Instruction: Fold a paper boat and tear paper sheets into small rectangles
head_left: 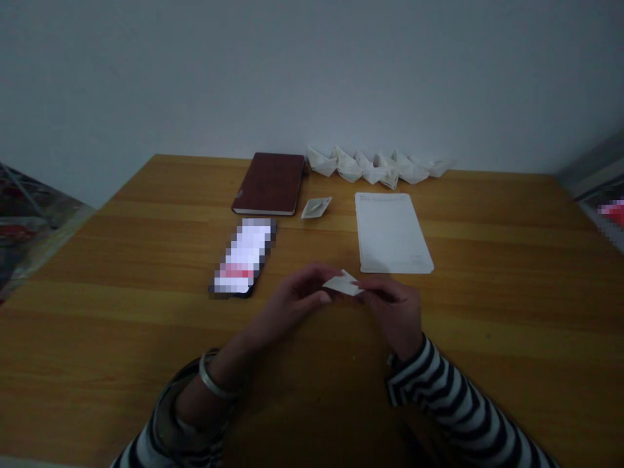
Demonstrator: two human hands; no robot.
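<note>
A small folded piece of white paper (343,284), diamond-shaped from here, is held just above the wooden table (492,292). My left hand (299,296) pinches its left corner between thumb and fingers. On the other side, the fingers of my right hand (394,307) are closed on the right corner. Just beyond my hands lies a stack of lined white paper sheets (392,234). Another small folded paper piece (316,207) rests on the table, left of the sheets.
Along the wall (312,71) stands a row of several folded paper boats (373,169). A dark red notebook (270,184) lies at the back left, with a lit phone (244,257) in front of it. The table's far edge meets the wall.
</note>
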